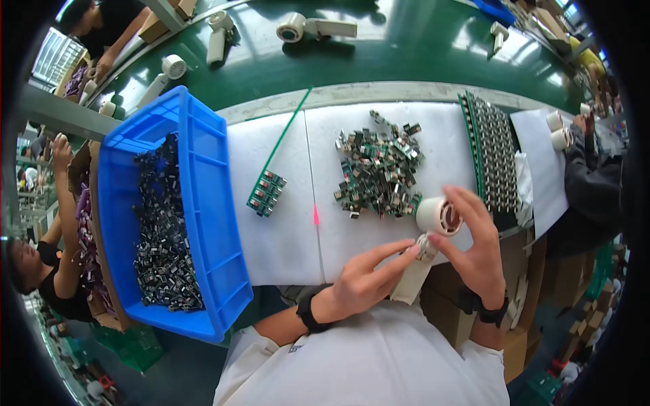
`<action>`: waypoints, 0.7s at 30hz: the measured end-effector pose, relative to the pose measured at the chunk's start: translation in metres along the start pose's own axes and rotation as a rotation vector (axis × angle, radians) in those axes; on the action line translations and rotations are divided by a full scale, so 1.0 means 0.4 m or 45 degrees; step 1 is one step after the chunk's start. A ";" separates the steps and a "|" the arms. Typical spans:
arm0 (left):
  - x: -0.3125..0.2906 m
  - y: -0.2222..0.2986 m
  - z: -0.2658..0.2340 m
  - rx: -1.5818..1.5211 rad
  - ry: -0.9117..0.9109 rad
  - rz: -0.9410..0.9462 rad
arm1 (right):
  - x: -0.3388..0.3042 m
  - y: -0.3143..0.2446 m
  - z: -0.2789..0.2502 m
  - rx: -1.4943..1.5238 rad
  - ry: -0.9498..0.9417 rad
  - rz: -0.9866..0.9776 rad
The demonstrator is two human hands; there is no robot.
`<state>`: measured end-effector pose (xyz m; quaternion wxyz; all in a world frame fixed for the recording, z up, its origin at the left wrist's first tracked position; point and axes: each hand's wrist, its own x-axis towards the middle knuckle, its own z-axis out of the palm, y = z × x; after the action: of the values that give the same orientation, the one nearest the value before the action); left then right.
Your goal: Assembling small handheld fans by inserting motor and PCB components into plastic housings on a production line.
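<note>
White plastic fan housing (pixel 437 223) is hanging just off the worktop's (pixel 284 237) front edge; right hand (pixel 477 254) is gripping its round head, left hand (pixel 365 281) fingertips pinching a small part at its neck.

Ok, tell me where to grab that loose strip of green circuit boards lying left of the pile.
Take the green board strip by its two long edges, coming straight down from above. It lies flat on the white mat, apart from the parts pile and blue bin, so both edges look free; its top carries components.

Bare white mat (pixel 284 237) lies open between blue bin (pixel 203 203) and component pile (pixel 379 172).
</note>
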<state>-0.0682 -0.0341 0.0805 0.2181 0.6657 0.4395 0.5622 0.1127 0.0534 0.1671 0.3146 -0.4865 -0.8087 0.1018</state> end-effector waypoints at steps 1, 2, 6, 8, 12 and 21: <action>-0.002 0.019 -0.024 -0.032 -0.082 -0.030 | 0.022 -0.007 -0.030 0.137 -0.240 0.022; 0.009 0.037 -0.046 -0.020 -0.048 0.016 | 0.040 -0.011 -0.066 0.250 -0.476 0.056; 0.016 0.098 -0.149 0.198 0.040 0.071 | 0.166 -0.092 -0.161 0.292 -0.714 0.139; 0.003 0.090 -0.182 0.481 0.097 -0.058 | 0.262 -0.107 -0.165 0.298 -0.726 0.205; -0.028 0.102 -0.205 0.665 0.105 -0.135 | 0.516 0.024 -0.039 0.120 -0.638 0.046; -0.050 0.113 -0.236 0.439 0.139 -0.118 | 0.755 0.175 0.164 -0.349 -0.626 0.574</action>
<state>-0.1415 -0.0934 0.1304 0.1024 0.6408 0.5707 0.5033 0.0240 0.3551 0.2065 0.0121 -0.6513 -0.7387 0.1732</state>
